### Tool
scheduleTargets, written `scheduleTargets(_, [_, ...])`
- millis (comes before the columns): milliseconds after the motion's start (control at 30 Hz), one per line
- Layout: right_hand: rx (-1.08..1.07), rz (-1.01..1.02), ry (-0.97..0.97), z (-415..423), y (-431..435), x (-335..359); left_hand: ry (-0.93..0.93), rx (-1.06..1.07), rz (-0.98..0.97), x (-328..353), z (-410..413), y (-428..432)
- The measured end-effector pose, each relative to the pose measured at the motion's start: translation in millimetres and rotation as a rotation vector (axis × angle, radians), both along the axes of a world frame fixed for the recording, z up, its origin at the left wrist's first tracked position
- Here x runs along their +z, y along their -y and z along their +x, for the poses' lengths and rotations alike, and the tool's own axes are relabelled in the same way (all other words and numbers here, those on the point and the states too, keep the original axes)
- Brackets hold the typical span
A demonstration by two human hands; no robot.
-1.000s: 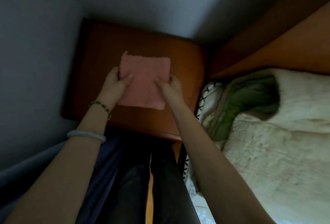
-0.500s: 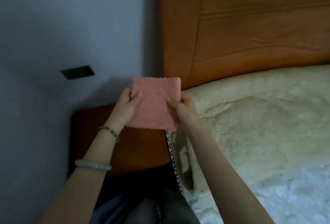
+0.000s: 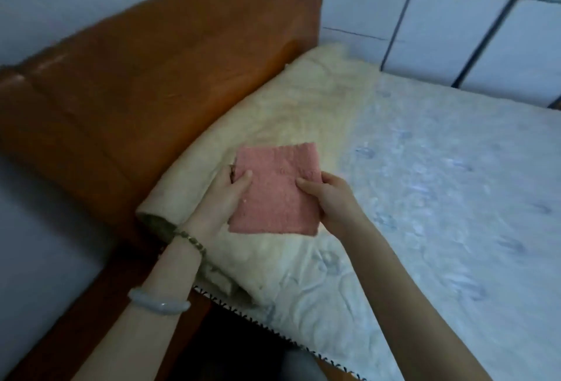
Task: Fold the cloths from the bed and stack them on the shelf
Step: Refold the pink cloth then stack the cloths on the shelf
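A folded pink cloth (image 3: 277,189) is held flat between both hands above the head end of the bed (image 3: 440,186). My left hand (image 3: 223,195) grips its left edge, thumb on top. On the right edge sits my right hand (image 3: 329,198), also with the thumb on top and fingers beneath. The cloth is a small neat square with a wavy far edge. The wooden bedside shelf (image 3: 100,286) shows only as a brown strip at the lower left, under my left forearm.
A curved wooden headboard (image 3: 158,77) runs along the left. A cream fleece blanket (image 3: 273,113) covers the head of the bed, a pale blue patterned quilt the rest. A tiled wall with dark bars stands at the back right. Grey wall fills the left.
Both hands have carried the pink cloth from over the bedside shelf rightward to above the bed. The view has swung right, and the grip on the cloth is unchanged.
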State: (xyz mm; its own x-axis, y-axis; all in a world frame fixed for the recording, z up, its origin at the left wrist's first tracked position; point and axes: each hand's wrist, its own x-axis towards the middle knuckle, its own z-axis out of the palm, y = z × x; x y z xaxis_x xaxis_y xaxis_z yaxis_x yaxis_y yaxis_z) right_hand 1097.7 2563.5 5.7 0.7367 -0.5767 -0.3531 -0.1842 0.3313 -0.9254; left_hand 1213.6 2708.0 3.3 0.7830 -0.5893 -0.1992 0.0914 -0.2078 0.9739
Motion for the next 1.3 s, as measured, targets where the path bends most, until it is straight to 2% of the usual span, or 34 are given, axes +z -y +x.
scheduleTargets(267, [-0.547, 0.100, -0.023, -239.5, 60.6, -19.5, 0.020, -0.482, 0.030, -21.3, -179.7, 135.8])
scheduleTargets(667, [-1.151, 0.155, 0.050, -569.3, 116.3, -28.0, 0.292, -0.996, 0.056, -25.6, -505.2, 295.0])
scheduleTargets(1100, [-1.719, 0.117, 0.043, -806.4, 101.6, -38.8, 0.337, -1.544, -0.027, -38.7, -785.9, 366.0])
scheduleTargets(1300, [-1.872, 0.127, 0.064, -892.1, 118.0, -47.7, 0.319, -1.760, -0.011, -50.9, -888.8, 406.6])
